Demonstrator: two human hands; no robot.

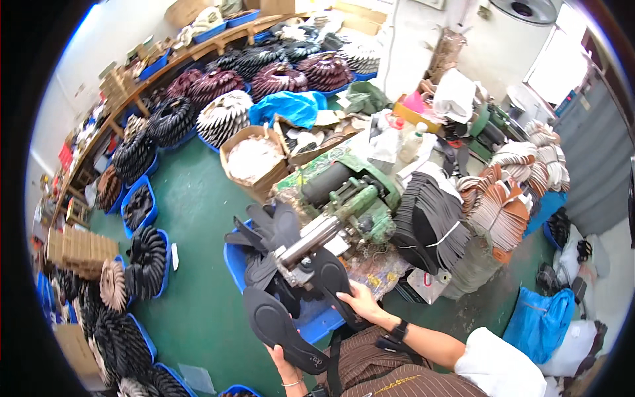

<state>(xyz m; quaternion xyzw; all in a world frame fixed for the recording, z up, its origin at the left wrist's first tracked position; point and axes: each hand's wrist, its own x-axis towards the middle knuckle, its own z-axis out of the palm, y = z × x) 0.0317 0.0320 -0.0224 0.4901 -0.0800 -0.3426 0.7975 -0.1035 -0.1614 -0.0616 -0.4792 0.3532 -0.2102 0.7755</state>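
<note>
Left hand (283,366) is clamped on the lower end of a black insole (279,325); the right hand (360,302), apart from it, grips a 2nd insole (331,272) by its side, just beside the tip of the machine's metal arm (309,243) (whether they touch, I cannot tell). Both pieces are by the near edge of a blue bin (322,328) with more dark insoles (286,225) inside. Behind, a green machine (370,215) stands on the table (380,270), near its left edge.

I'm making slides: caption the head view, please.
Black insole in left hand, second insole in right hand, beside a green machine.
</note>
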